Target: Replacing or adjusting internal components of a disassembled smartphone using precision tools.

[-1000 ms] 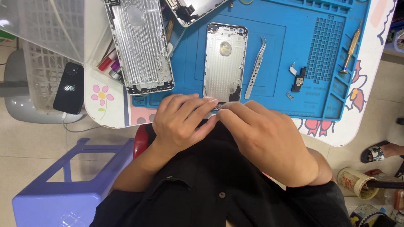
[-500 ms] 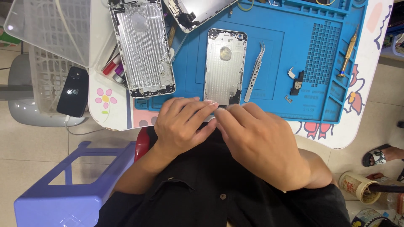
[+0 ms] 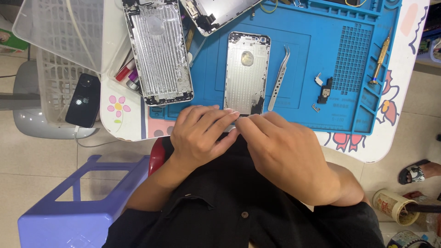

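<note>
Stool (image 3: 78, 202) at eight o'clock, purple, hard against your left knee, so no elbow room that side. Basket (image 3: 55, 78) and dark phone (image 3: 82, 106) sit at ten o'clock, off the work surface. Big stripped housing (image 3: 158, 50) lies at eleven, half over the blue mat (image 3: 321, 55), likely parked out of the way. Your left hand (image 3: 202, 138) curls at the near table edge, fingertips pinched together toward your right; whether it clamps anything, I cannot tell, something tiny may be between them. Silver back shell (image 3: 246, 72) lies flat at twelve, its bottom end touching your knuckles, close enough to work without reaching. Your right hand (image 3: 289, 156) meets the left, fingers closed in, contents hidden. Tweezers (image 3: 279, 78) rest just beside the shell at one o'clock, handy for your right. Small parts (image 3: 324, 89) and screwdriver (image 3: 380, 57) sit at two, well apart, with bare mat between. Table edge runs directly under your wrists.
</note>
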